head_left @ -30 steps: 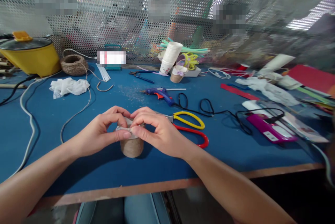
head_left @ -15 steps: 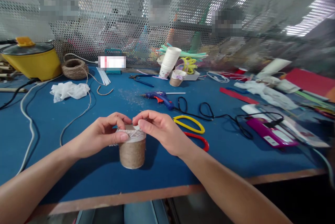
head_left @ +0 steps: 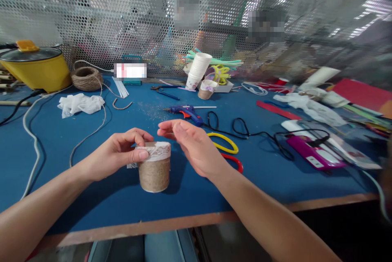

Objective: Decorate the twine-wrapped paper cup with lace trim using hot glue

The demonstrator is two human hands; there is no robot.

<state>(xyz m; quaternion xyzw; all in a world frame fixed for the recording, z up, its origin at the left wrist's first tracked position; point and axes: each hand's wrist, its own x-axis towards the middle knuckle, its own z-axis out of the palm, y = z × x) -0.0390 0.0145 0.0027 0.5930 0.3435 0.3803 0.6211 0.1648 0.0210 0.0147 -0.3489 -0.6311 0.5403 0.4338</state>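
Head view: brown-wrapped cup (head_left: 154,177) stands near the front edge of the table (head_left: 190,200).
Left hand (head_left: 118,153) pinches its lace band (head_left: 161,151); right hand (head_left: 196,147), thumb and fingers apart, hovers just beside.

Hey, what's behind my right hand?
Parts of the scissors show behind your right hand: a yellow handle and a red handle. The glue gun lies farther back. Blades can't be seen; the hand seems to cover them.

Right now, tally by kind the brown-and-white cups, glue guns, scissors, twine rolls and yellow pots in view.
Brown-and-white cups: 2
Glue gun: 1
Scissors: 1
Twine roll: 1
Yellow pot: 1
Total: 6
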